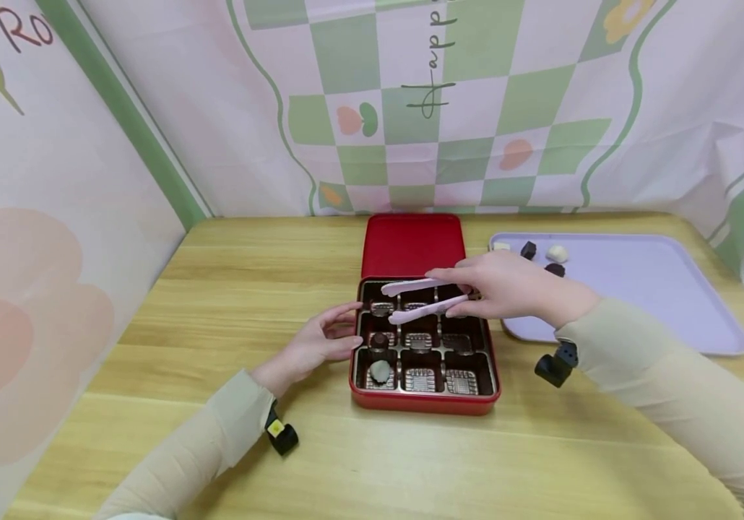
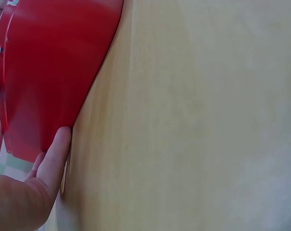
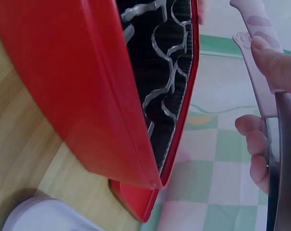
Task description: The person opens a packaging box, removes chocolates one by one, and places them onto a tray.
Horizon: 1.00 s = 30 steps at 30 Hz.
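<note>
A red tin box [image 1: 424,404] holds a dark divided insert. A white swirled chocolate [image 1: 381,372] sits in its near-left compartment, and a dark chocolate [image 1: 380,341] lies in the compartment behind. Over the back row, my right hand [image 1: 508,289] holds pale pink tongs [image 1: 427,310]; their tips are apart with nothing seen between them. In the right wrist view the thumb and fingers grip the tongs [image 3: 256,72] beside the box [image 3: 82,96]. My left hand [image 1: 320,343] touches the box's left side with extended fingers, which also show against the red wall [image 2: 49,72] in the left wrist view.
The red lid [image 1: 414,245] stands open behind the box. To the right, a lilac tray [image 1: 645,296] carries several dark and white chocolates near its left end, partly hidden by my right hand. A patterned cloth [image 1: 411,144] hangs behind the wooden table [image 1: 268,267].
</note>
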{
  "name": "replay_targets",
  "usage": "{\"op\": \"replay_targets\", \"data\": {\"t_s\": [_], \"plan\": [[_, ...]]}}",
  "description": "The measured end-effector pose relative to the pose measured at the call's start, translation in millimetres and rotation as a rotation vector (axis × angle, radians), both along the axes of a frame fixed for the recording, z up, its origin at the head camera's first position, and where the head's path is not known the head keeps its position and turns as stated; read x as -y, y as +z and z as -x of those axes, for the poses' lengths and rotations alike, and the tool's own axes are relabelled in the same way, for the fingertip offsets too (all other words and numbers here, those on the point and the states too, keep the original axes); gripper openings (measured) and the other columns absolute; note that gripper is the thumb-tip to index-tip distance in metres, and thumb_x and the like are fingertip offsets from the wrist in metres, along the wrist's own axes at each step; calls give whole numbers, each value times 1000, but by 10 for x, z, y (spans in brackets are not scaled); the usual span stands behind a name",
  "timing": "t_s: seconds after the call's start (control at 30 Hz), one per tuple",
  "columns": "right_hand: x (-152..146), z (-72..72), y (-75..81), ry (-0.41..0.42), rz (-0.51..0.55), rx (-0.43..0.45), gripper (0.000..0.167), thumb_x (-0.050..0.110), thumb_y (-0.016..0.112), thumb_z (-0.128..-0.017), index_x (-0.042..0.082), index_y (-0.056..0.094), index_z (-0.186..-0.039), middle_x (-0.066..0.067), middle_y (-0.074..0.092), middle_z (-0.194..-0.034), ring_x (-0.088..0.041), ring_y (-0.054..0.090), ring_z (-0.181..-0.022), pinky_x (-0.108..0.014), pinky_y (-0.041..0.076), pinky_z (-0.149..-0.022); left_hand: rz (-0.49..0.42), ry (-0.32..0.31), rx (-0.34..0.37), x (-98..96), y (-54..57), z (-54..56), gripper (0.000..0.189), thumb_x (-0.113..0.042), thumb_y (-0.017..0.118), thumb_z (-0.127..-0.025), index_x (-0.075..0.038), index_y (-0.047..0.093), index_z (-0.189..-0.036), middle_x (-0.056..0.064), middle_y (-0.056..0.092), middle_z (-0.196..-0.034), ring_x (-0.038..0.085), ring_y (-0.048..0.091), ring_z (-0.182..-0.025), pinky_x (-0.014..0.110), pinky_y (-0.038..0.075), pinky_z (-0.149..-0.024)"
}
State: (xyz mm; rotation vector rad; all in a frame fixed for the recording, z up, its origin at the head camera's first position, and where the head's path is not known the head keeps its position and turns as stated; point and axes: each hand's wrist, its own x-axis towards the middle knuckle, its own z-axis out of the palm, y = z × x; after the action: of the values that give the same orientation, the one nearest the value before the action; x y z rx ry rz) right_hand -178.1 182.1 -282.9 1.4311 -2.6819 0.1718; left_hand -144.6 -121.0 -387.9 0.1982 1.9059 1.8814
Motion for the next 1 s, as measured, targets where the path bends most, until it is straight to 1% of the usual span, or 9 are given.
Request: {"op": "replay_targets", "data": {"t_s": [0.1, 0.3, 0.43, 0.5, 0.6, 0.7, 0.8, 1.0], "plan": [[59, 1, 0, 14, -26, 1, 51, 35, 73, -81, 13, 61, -126, 9, 45, -63, -4, 37, -56, -22, 35, -49, -6, 0, -3, 6, -16, 4, 65, 4, 60, -86, -9, 36, -145, 23, 41, -139, 29, 50, -119, 37, 56, -88], [153, 40, -56, 50, -93, -8, 52, 36, 73, -81, 10, 62, -125, 1, 64, -77, -9, 50, -61, -29, 48, -54, -12, 3, -9, 7, -41, 15, 64, 4, 60, -86, -9, 36, -145, 24, 41, -138, 27, 51, -117, 36, 57, -87], [218, 69, -107, 52, -139, 4, 53, 37, 72, -81, 9, 62, -124, -4, 69, -86, -16, 61, -70, -35, 54, -61, -12, 3, -7, 3, -41, 16, 65, 4, 60, -86, -9, 36, -145, 23, 41, -138, 26, 51, -117, 36, 57, -87], [255, 82, -128, 55, -161, 8, 51, 37, 72, -81, 10, 62, -123, -5, 70, -89, -19, 64, -74, -37, 55, -64, -11, 2, -7, 2, -39, 16, 65, 4, 60, -86, -9, 36, -145, 23, 41, -138, 26, 51, -117, 36, 57, -87], [311, 93, -137, 48, -187, 32, 49, 36, 72, -81, 11, 63, -122, -5, 71, -90, -19, 65, -76, -38, 56, -65, -12, 1, -6, -3, -37, 14, 64, 5, 59, -87, -9, 36, -145, 23, 41, -138, 26, 51, -117, 36, 57, -87], [365, 97, -121, 33, -204, 55, 48, 36, 73, -80, 13, 65, -121, -4, 71, -88, -18, 64, -73, -36, 55, -63, -14, 1, -6, -6, -36, 13, 64, 5, 59, -87, -9, 36, -145, 24, 41, -138, 27, 50, -117, 36, 57, -87], [417, 98, -101, 15, -223, 87, 48, 36, 74, -79, 15, 65, -121, -3, 72, -88, -17, 63, -71, -36, 54, -63, -15, 1, -3, -7, -39, 14, 64, 5, 59, -87, -9, 36, -145, 24, 41, -138, 27, 50, -117, 36, 56, -87], [528, 91, -52, -14, -290, 136, 49, 38, 73, -80, 19, 64, -124, -2, 72, -90, -17, 64, -76, -38, 55, -70, -17, 3, -3, -8, -39, 15, 64, 4, 59, -86, -8, 36, -145, 24, 41, -138, 25, 50, -116, 35, 57, -86]]}}
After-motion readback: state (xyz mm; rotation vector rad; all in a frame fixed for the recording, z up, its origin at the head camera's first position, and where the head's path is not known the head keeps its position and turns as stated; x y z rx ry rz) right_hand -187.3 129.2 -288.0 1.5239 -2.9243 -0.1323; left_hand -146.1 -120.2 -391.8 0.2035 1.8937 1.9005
